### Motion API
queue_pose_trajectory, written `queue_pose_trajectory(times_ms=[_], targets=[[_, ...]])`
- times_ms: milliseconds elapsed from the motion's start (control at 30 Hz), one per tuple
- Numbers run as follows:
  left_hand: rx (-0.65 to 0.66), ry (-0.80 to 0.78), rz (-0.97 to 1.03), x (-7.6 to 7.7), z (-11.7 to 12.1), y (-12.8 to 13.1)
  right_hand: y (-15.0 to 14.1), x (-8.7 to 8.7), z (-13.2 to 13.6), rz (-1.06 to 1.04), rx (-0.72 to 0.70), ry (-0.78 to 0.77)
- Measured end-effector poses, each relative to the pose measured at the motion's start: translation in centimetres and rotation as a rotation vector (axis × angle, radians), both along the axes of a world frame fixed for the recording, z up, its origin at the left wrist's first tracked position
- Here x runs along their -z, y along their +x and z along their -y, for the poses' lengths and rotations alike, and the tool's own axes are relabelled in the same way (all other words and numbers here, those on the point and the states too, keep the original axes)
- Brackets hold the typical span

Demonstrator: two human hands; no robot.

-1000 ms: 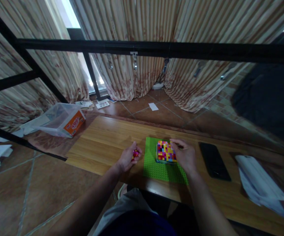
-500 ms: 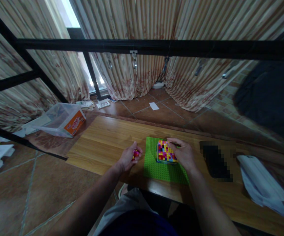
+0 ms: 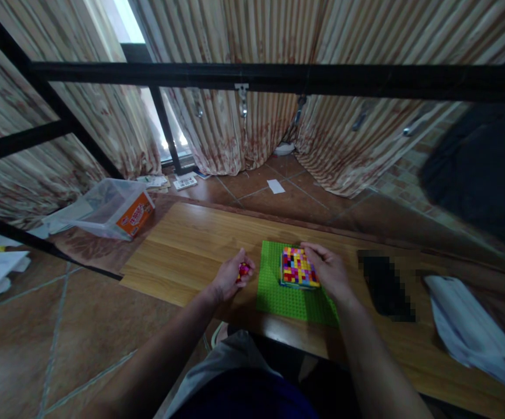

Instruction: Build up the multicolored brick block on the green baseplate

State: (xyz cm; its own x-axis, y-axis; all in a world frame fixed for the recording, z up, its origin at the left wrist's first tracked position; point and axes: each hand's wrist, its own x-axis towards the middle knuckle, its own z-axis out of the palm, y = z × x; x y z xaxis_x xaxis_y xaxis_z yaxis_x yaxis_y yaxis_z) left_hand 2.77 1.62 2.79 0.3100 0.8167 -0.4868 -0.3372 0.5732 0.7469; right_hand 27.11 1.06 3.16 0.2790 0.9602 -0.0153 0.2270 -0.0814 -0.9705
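Note:
A green studded baseplate (image 3: pixel 278 291) lies on the wooden table (image 3: pixel 191 244). On it stands a square block of small multicoloured bricks (image 3: pixel 296 267). My right hand (image 3: pixel 331 270) rests against the block's right side with its fingers curled over the far edge. My left hand (image 3: pixel 230 279) lies on the table just left of the baseplate, closed around a few small red and pink bricks (image 3: pixel 243 269).
A dark flat object (image 3: pixel 383 282), blurred out, lies right of the baseplate, and a white bag (image 3: pixel 466 326) beyond it. On the floor at left sit a clear plastic box with an orange carton (image 3: pixel 116 212) and papers. A black metal frame (image 3: pixel 252 78) crosses in front of the curtains.
Both hands stay in nearly the same place. My right hand's fingers have shifted slightly along the block's far edge. The view has tilted a little.

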Motion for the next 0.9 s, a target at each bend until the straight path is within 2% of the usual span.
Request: queue_pose_trajectory(times_ms=[133,533,733,900], targets=[[0.006,-0.003,-0.011,-0.09,-0.02,0.02,-0.27,-0.03,-0.2,-0.064,0.038,-0.034],[0.006,-0.032,-0.021,0.07,-0.26,0.01,-0.85,0.36,-0.47,-0.059,0.058,-0.09],[0.005,-0.035,-0.021,0.14,-0.28,0.1,-1.01,0.25,-0.55,-0.02,0.061,-0.077],[-0.002,0.002,-0.015,0.1,-0.08,0.16,-0.89,0.83,-0.48,-0.008,0.061,-0.035]])
